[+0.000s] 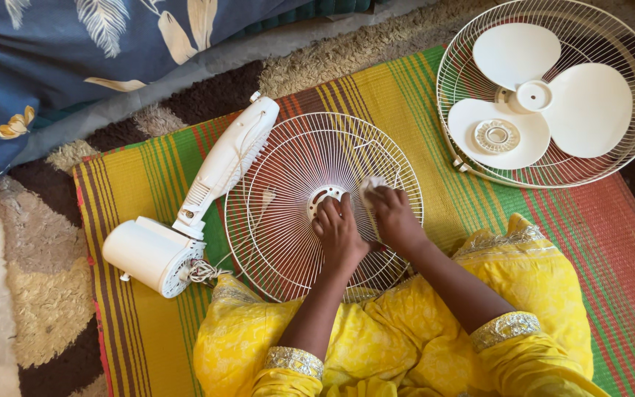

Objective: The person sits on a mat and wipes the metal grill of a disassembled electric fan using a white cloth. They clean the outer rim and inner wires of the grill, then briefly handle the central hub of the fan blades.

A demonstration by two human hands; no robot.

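Observation:
A round white wire fan grille [281, 184] lies flat on a striped mat in front of me. My left hand [338, 234] rests on the wires beside the grille's central ring, fingers pressed down on it. My right hand [393, 217] is closed around a small white cloth [370, 185] that it presses against the wires just right of the centre. My yellow clothing covers the near edge of the grille.
A white fan body with its motor housing [157, 254] and stand [231, 154] lies to the left of the grille. At the upper right sits a second grille [626, 147] holding the white blades [545, 99]. The striped mat [597, 220] lies on a shaggy rug; blue bedding [53, 59] is upper left.

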